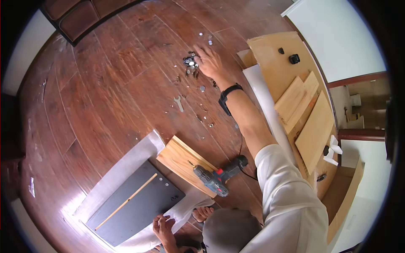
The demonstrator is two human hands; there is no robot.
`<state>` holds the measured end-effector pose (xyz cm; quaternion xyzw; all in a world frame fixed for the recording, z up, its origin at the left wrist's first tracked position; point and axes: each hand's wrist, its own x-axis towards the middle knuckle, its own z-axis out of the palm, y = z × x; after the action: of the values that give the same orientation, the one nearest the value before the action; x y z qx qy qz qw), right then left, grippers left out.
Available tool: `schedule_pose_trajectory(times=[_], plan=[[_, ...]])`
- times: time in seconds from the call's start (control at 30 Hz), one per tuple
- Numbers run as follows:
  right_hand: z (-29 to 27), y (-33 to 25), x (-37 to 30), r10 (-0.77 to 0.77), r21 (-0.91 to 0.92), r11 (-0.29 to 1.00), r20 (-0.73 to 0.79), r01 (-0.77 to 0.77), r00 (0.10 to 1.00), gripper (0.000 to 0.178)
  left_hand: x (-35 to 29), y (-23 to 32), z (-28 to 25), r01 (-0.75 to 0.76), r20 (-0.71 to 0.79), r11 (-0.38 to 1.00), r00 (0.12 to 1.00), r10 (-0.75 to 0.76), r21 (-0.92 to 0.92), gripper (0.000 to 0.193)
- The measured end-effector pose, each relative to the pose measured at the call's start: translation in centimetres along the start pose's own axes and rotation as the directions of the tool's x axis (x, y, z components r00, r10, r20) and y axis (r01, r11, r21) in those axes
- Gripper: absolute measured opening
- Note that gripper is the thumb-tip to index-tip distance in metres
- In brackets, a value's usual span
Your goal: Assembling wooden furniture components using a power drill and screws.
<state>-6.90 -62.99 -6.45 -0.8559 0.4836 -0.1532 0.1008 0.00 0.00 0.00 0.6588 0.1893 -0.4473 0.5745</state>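
Note:
My right hand (pixel 209 63) reaches far out over a small heap of metal fittings and screws (pixel 191 63) on the floor. Its fingers are apart, with the thumb beside the heap. A dark band circles that wrist. My left hand (pixel 163 229) is at the near edge of a dark grey panel (pixel 137 211), fingers curled together; whatever they may pinch is too small to make out. Across the panel lies a thin wooden strip (pixel 126 201), and several small round fittings sit near its right end. A cordless drill (pixel 213 179) rests on a pale wooden board (pixel 182 161).
An open-end wrench (pixel 179 103) and scattered small parts lie on the brown floor (pixel 114 84). Whitish foam sheet (pixel 126 158) spreads under the panel. Cardboard (pixel 274 55) at right bears several wooden boards (pixel 314 133). My bare foot (pixel 203 213) is beside the panel.

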Motion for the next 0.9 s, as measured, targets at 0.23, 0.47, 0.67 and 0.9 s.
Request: schedule_pose_trajectory(times=[0.23,0.47,0.67,0.9], plan=[[1.7,-1.6,-4.2,-0.201,-0.138,0.969,0.051,0.206,0.978,0.045,0.7,0.5,0.8,0.047,0.007,0.992,0.999,-0.048,0.115,0.014],[-1.0,2.3,-0.3,0.098,0.075,0.993,-0.186,-0.085,0.978,0.025,1.6,-0.3,0.5,0.06,0.019,0.995,0.998,-0.061,0.083,0.011],[-0.5,-0.5,1.2,0.041,0.131,0.989,0.249,-0.075,0.968,0.027,1.3,0.3,0.4,0.05,-0.026,0.993,0.999,-0.047,0.106,0.012],[-1.2,-0.5,1.2,0.044,0.075,0.994,0.338,-0.073,0.94,0.026,1.1,0.1,0.7,0.022,-0.005,0.997,1.0,-0.022,0.068,0.011]])
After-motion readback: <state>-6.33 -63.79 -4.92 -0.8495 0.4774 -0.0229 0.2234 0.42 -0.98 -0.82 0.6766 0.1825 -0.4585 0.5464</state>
